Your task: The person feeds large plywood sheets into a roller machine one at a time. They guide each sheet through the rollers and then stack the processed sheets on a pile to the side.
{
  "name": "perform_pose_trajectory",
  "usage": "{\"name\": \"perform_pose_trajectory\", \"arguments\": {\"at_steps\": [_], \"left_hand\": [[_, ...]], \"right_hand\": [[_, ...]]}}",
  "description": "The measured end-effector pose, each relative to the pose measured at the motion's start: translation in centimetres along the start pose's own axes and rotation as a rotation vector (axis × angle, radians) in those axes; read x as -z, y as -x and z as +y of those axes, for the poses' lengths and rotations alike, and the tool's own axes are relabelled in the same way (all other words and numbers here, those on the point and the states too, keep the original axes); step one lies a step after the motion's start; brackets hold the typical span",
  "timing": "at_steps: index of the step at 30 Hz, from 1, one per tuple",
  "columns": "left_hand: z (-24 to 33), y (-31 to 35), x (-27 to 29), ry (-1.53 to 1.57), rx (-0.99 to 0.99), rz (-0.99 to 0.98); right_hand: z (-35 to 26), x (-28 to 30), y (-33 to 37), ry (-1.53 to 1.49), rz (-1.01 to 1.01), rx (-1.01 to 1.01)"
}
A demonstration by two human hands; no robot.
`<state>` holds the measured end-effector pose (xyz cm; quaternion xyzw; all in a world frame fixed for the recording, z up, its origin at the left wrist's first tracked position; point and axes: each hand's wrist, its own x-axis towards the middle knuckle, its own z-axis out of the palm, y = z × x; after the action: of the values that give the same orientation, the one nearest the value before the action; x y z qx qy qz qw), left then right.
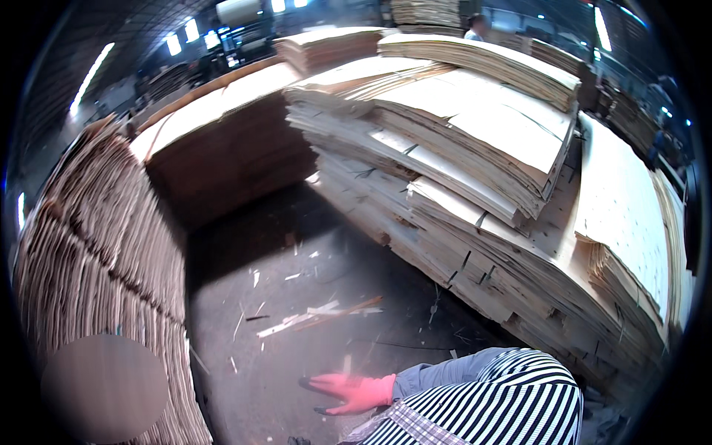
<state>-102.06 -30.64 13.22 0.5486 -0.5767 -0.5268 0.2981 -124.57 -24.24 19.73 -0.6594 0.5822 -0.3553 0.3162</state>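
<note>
Watching from afar, I count one hand in view, my right hand [354,391] in a pink glove with dark fingertips, low at the dark floor [248,400], its thumb and fingers spread wide, though blurred; how my left hand stands I cannot tell. Beyond those fingers lie at least two long veneer strips, one pale strip [278,327] and one tan strip [363,304], close together on the floor among several smaller scraps. Around them stand one tall veneer pile [96,274] on the left, one brown-sided stack [230,167] behind and one tiered veneer stack [512,297] on the right.
</note>
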Motion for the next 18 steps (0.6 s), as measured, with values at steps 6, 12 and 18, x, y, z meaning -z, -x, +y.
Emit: {"name": "perform_pose_trajectory", "arguments": {"at_steps": [6,12,18], "left_hand": [[3.0,-19.0,0.8,0.019,-0.048,-0.134],[7.5,-36.3,2.6,0.126,-0.032,-0.202],[17.3,-53.0,-3.8,0.313,-0.166,-0.383]], "right_hand": [[6.6,2.9,-11.3,0.039,0.158,-0.175],[9.2,8.3,-22.7,0.027,0.33,-0.354],[14.9,14.3,-32.1,-0.003,0.519,-0.589]]}}
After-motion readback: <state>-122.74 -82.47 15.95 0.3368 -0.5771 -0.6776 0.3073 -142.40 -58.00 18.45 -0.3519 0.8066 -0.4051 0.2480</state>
